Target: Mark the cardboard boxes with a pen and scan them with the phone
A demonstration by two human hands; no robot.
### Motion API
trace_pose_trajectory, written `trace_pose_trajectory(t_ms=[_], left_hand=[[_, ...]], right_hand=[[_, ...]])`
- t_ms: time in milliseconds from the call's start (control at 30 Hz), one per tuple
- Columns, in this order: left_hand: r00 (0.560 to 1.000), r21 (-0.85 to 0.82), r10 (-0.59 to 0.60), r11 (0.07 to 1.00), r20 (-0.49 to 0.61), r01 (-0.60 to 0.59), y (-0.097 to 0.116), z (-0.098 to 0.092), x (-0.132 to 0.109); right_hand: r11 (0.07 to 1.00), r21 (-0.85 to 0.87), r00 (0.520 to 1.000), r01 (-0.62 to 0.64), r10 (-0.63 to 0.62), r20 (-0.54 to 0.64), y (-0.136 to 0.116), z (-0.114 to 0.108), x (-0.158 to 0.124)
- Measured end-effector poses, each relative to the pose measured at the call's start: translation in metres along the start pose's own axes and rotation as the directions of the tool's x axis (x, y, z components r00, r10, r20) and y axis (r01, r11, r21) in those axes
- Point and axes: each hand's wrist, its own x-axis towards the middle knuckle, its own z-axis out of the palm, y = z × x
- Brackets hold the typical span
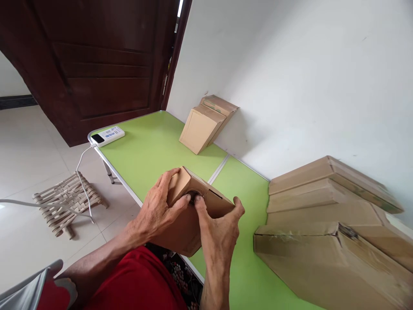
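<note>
A brown cardboard box (180,228) is held tilted above the near edge of the green table, between both hands. My left hand (161,202) grips its left side, the fingers curled over the top corner and the thumb stretched along the upper face. On the other side my right hand (219,219) clasps the box, fingers over the right edge. Both thumb tips press together at a dark round spot (193,196) near the box's upper edge; the thumbs partly cover it. A narrow dark slot (215,194) shows in the cardboard beside it.
Several cardboard boxes (297,254) stand at the right end of the green table (145,142). Two more boxes (200,129) lean by the wall. A white power bank (108,135) with a cable sits at the far left corner. A woven stool (69,200) stands on the floor.
</note>
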Motion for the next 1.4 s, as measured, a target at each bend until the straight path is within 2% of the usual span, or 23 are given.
trace_pose_trajectory(t_ms=[233,333,400,433,500,600,667,767,933,1067,1100,1167,1200,1233,1267,1333,1400], left_hand=[[0.999,0.091,0.023,0.996,-0.028,-0.02,-0.009,-0.003,0.01],[1.0,0.1,-0.022,0.995,-0.003,0.022,-0.016,-0.005,0.018],[0.997,0.083,-0.076,0.994,0.016,0.074,-0.024,-0.008,0.022],[0.994,0.056,-0.107,0.993,0.029,0.105,-0.029,-0.009,0.024],[0.983,-0.045,-0.168,0.984,0.079,0.172,-0.041,-0.011,0.027],[0.944,-0.243,-0.263,0.92,0.198,0.307,-0.058,-0.011,0.029],[0.905,-0.347,-0.314,0.846,0.287,0.404,-0.069,-0.01,0.03],[0.865,-0.424,-0.336,0.768,0.372,0.481,-0.083,-0.006,0.03],[0.857,-0.491,-0.335,0.712,0.391,0.502,-0.092,0.003,0.026],[0.865,-0.574,-0.314,0.651,0.392,0.496,-0.087,0.016,0.021],[0.872,-0.595,-0.297,0.641,0.39,0.485,-0.085,0.02,0.019],[0.891,-0.619,-0.267,0.645,0.367,0.448,-0.081,0.027,0.016],[0.902,-0.622,-0.25,0.657,0.353,0.426,-0.079,0.03,0.014],[0.912,-0.621,-0.229,0.674,0.339,0.401,-0.077,0.032,0.012],[0.922,-0.618,-0.205,0.692,0.329,0.374,-0.075,0.033,0.01],[0.936,-0.604,-0.155,0.728,0.316,0.325,-0.069,0.034,0.005],[0.945,-0.579,-0.123,0.765,0.302,0.284,-0.063,0.032,0.001]], right_hand=[[0.994,-0.029,0.994,0.108,-0.109,-0.027,-0.004,0.017,-0.006],[0.992,0.062,0.994,0.108,-0.11,0.022,0.004,0.012,-0.007],[0.991,0.117,0.998,0.059,-0.062,0.02,0.023,-0.002,-0.003],[0.995,0.092,0.999,0.036,-0.036,-0.001,0.037,-0.012,0.0],[0.995,-0.096,0.998,-0.006,0.0,-0.063,0.073,-0.033,0.008],[0.937,-0.336,0.995,-0.096,0.095,-0.021,0.127,-0.058,0.018],[0.924,-0.367,0.992,-0.112,0.127,0.017,0.15,-0.064,0.02],[0.935,-0.343,0.991,-0.091,0.119,0.061,0.162,-0.058,0.021],[0.95,-0.305,0.992,-0.075,0.102,0.073,0.162,-0.055,0.028],[0.953,-0.274,0.991,-0.131,0.125,-0.038,0.156,-0.07,0.03],[0.97,-0.199,0.989,-0.137,0.121,-0.09,0.148,-0.073,0.027],[0.989,0.122,0.98,-0.079,0.099,-0.17,0.125,-0.072,0.021],[0.94,0.341,0.979,-0.02,0.087,-0.182,0.11,-0.068,0.017],[0.853,0.521,0.984,0.029,0.069,-0.167,0.094,-0.063,0.012],[0.769,0.638,0.992,0.037,0.048,-0.116,0.078,-0.055,0.008],[0.654,0.756,0.999,0.027,0.002,-0.038,0.05,-0.036,0.002],[0.591,0.806,0.999,0.03,-0.053,0.002,0.033,-0.017,-0.003]])
